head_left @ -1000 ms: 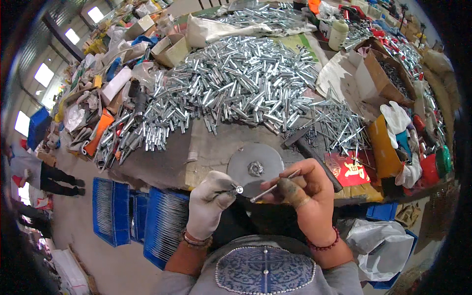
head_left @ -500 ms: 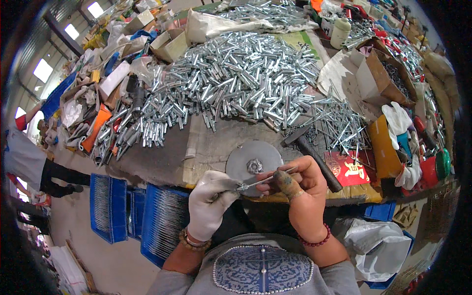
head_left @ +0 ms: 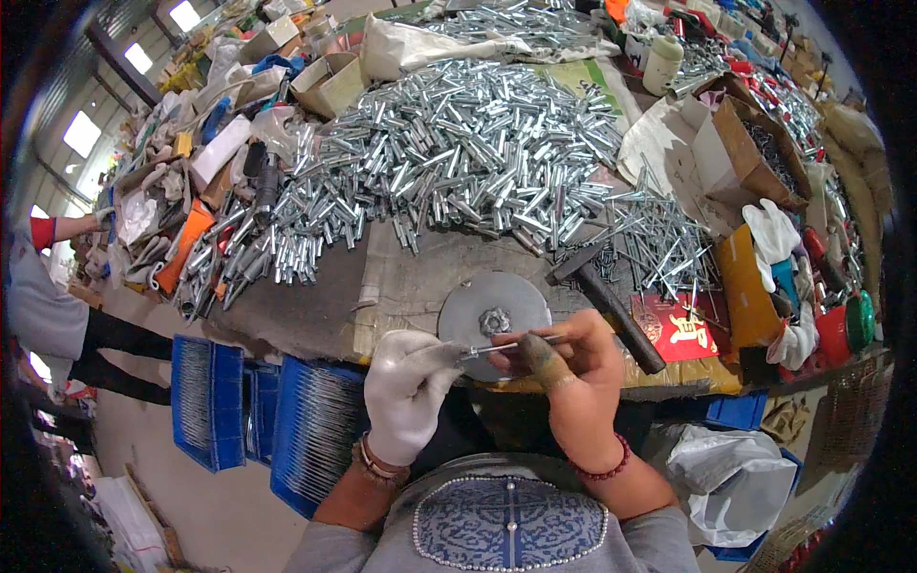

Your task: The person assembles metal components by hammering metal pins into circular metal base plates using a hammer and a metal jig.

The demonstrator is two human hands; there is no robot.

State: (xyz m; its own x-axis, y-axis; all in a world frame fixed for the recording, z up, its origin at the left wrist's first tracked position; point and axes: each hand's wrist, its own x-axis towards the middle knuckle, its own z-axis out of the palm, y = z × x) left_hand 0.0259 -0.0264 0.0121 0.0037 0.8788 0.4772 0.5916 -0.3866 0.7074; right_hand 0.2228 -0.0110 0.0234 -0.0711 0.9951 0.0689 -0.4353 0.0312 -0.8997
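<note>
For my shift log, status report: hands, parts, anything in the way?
Gloved left hand pinching metal tube. Right hand holding thin rod, end at tube. Grey disc beyond the hands; hammer near right hand.

White glove, red beaded bracelet, blue-panelled grey top

I see the disc lying on the bench near its front edge, the heap of tubes behind it. Right of the disc lies the hammer, farther right the card. Behind and right of the disc spread the rods, with the open carton beyond. At the disc's near side are the left hand and, rightward, the right hand, a rod between them. Crates stand lower, left of the disc; farther left stands another person.
</note>
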